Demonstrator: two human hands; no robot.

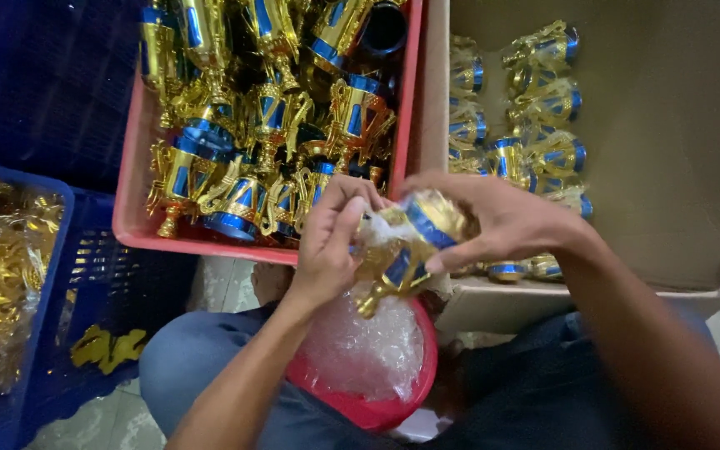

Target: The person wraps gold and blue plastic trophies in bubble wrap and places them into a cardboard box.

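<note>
A gold-and-blue trophy cup (pixel 406 242) was gripped by closed fingers of both left hand (pixel 331 237) and right hand (pixel 493 217), above a red bowl (pixel 377 400).

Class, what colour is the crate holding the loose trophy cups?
Pinkish red crate, seen best in the head view.

floor (pixel 227 283): pale marbled tile | lit fr above | dark blue bg top-left

gold trophy cups (pixel 268 117) banded in blue fill a pinkish-red crate (pixel 131 179), a gold-and-blue cup (pixel 406 242) sits in the hands, clear plastic bags (pixel 360 342) fill a red bowl (pixel 414 387), and a blue basket (pixel 52 275) holds gold pieces.
</note>
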